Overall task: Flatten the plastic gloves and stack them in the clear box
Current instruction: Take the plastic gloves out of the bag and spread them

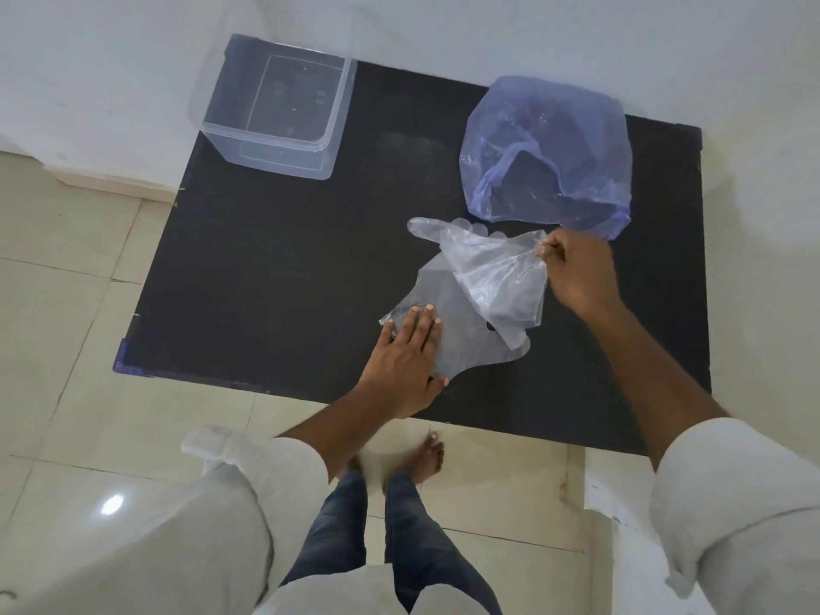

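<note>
Left hand (406, 352) flat on glove (461, 330); clear box (279, 108) without gloves.

No readable text or labels anywhere.

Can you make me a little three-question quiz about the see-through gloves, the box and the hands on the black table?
1. True or false: the clear plastic box already holds a stack of gloves.
2. Which hand pinches the lifted thin clear plastic glove? A) left hand B) right hand
3. Fill in: the left hand presses flat on a second clear glove lying on the ____ table.

Key:
1. False, no gloves show inside it.
2. B.
3. Black. The crumpled bluish plastic bag sits behind the gloves.
</note>
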